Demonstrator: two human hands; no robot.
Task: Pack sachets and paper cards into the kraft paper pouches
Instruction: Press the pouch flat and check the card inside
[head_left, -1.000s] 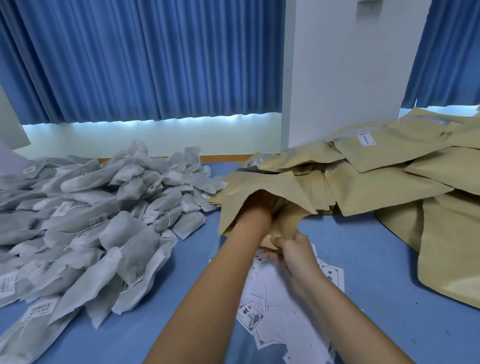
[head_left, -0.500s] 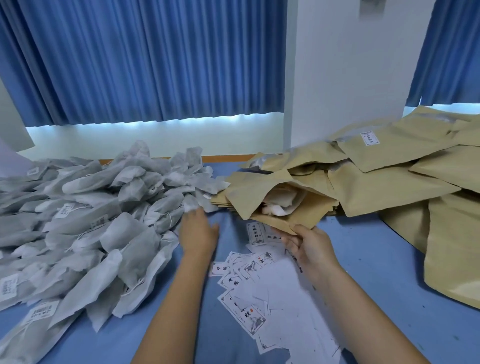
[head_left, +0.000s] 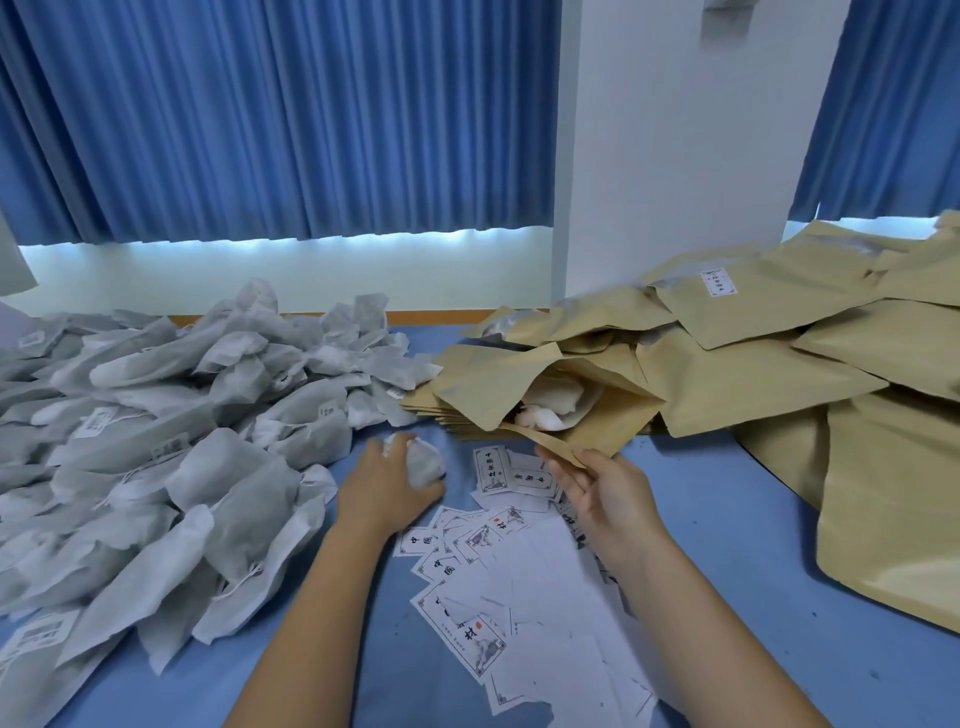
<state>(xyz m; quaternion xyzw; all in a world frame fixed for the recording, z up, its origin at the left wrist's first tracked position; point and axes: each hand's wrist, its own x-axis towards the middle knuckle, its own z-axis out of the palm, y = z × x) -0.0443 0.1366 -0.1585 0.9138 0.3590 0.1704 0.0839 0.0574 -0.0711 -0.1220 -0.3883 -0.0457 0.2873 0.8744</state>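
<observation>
Dozens of grey-white sachets (head_left: 156, 441) lie heaped on the left half of the blue surface (head_left: 727, 519), too many and too overlapped to count; several carry small white labels. Just right of the heap's near edge, the left hand (head_left: 387, 486) is low over the surface with its fingers curled round a single sachet (head_left: 423, 462). In the near middle, between the two forearms, paper cards (head_left: 467, 613) lie in a loose fan. There are more than a dozen, some showing black print and a red seal, others blank side up. Right of them, the right hand (head_left: 605, 499) pinches the lower lip of one open kraft pouch (head_left: 613, 421). Its mouth gapes toward the left, and at least two white packed sachets (head_left: 550, 402) show inside. That pouch lies on a thin stack of flat pouches (head_left: 431, 408). Farther right spreads a heap of kraft pouches (head_left: 779, 374), ten or more, one of them with a white label (head_left: 718, 282) facing up. At the far side hang two blue curtains (head_left: 285, 119), with a white pillar (head_left: 675, 156) between them.
</observation>
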